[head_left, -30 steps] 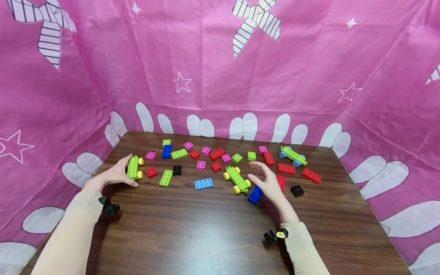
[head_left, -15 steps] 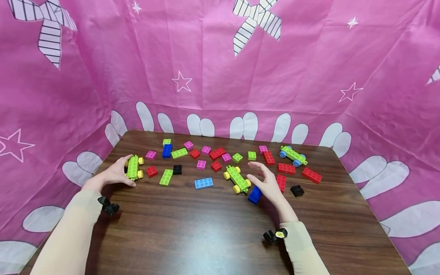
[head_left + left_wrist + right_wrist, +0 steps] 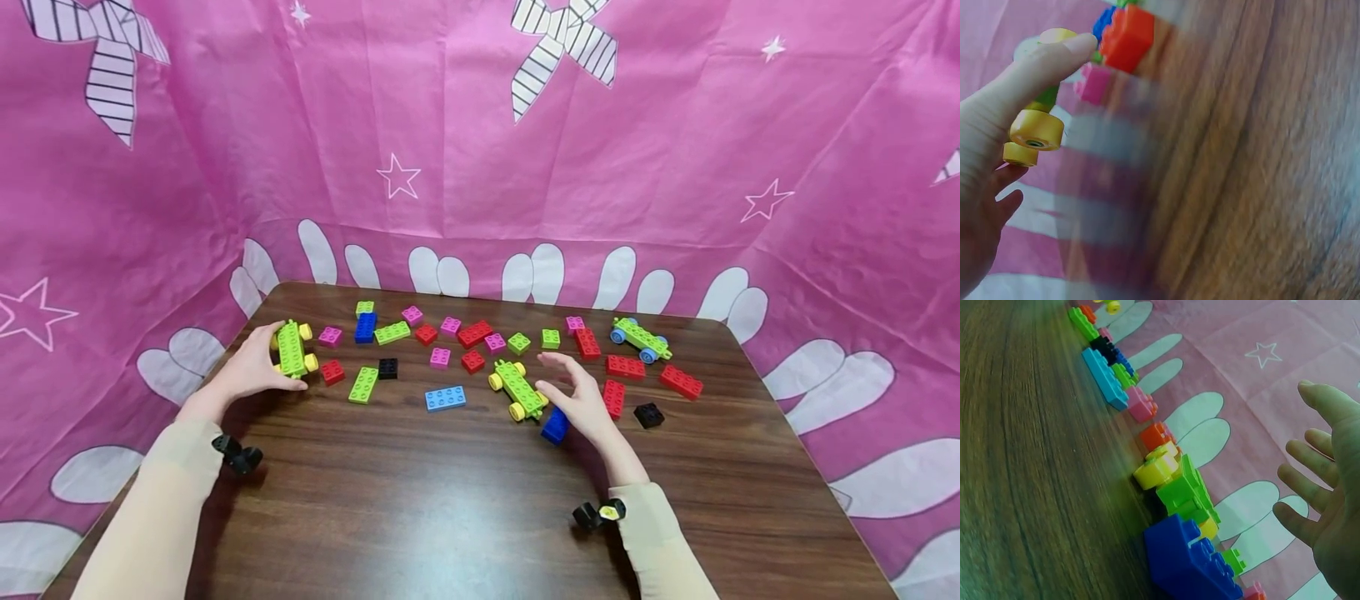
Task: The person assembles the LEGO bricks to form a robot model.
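At the table's left side my left hand (image 3: 253, 364) grips a lime-green toy car base (image 3: 292, 350) with yellow wheels, thumb on the near end and fingers at the far end. In the left wrist view a yellow wheel (image 3: 1037, 130) shows below the thumb, and the base appears raised off the wood. My right hand (image 3: 585, 402) hovers with spread, slightly bent fingers and nothing in it. Just left of it stands a second green car base (image 3: 519, 388) with yellow wheels. A dark blue brick (image 3: 555, 425) lies beneath that hand, partly hidden in the head view.
Building bricks lie scattered across the brown table (image 3: 420, 500), among them a light blue brick (image 3: 446, 398), a red brick (image 3: 332, 372) and a black brick (image 3: 648, 415). A green car base with blue wheels (image 3: 640, 340) stands back right. Pink cloth (image 3: 480, 192) hangs behind.
My left hand has lifted the green car base with yellow wheels off the table, slightly up and away. My right hand has barely moved.
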The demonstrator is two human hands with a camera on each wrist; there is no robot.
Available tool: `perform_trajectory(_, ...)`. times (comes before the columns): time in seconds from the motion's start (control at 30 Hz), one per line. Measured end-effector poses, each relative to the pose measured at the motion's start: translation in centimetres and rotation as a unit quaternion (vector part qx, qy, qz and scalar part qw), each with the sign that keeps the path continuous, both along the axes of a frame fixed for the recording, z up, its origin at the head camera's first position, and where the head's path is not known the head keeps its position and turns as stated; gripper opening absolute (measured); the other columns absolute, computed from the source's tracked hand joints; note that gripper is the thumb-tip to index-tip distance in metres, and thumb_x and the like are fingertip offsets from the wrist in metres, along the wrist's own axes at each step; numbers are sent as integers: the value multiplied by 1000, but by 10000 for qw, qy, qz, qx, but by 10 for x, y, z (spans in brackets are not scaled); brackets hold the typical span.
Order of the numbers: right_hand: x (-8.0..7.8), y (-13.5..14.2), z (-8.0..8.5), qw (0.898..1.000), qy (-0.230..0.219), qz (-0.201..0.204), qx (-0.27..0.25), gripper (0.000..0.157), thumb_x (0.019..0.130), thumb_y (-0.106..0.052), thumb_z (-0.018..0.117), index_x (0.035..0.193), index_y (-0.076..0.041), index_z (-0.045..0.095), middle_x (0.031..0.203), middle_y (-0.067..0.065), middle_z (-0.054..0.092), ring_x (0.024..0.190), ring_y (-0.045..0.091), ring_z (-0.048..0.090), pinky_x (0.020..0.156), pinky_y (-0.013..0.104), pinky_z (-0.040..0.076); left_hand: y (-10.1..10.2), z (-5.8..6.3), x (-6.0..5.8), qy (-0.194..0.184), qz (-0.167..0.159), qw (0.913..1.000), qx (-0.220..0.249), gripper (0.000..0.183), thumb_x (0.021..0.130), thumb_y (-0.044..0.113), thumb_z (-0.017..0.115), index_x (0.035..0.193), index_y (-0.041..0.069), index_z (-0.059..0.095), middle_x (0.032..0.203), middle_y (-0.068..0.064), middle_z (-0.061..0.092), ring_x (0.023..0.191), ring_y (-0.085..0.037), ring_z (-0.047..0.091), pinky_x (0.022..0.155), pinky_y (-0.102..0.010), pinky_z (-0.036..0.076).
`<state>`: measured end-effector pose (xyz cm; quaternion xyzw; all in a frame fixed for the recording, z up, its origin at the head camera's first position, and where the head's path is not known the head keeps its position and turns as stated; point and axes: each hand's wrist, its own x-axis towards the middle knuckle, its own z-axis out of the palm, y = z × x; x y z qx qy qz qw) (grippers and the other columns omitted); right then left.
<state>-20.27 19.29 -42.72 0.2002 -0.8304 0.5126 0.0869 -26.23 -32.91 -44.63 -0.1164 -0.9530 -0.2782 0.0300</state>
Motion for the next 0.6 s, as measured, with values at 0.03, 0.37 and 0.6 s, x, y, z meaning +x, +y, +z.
perform_trajectory(0.03, -3, 1, -4, 10000, 36, 5, 4, 43, 89, -2, 65, 130, 4, 51, 131, 25, 56, 122, 39, 51, 98, 63, 41, 3, 3, 1, 1, 31, 10000, -19, 120, 60, 35, 91, 145, -12, 20, 141, -38, 30, 128, -50, 33, 103, -68, 30)
perform_trajectory(0.37, -8, -13, -17, 9995, -86, 276, -108, 49, 89, -5, 67, 135, -3, 50, 136, 20, 54, 126, 37, 49, 102, 59, 39, 43, 27, 10, 165, -149, 9997, -30, 122, 57, 39, 93, 148, -3, 23, 144, -30, 31, 129, -45, 36, 103, -65, 33)
perform_trajectory(0.6, -2, -28, -14, 9986, -177, 489, -47, 56, 88, -1, 67, 139, -4, 45, 144, 17, 48, 131, 38, 44, 105, 62, 34, 80, 37, 14, 521, -527, 9972, 36, 122, 52, 38, 95, 147, -2, 28, 140, -25, 38, 125, -39, 42, 102, -60, 39)
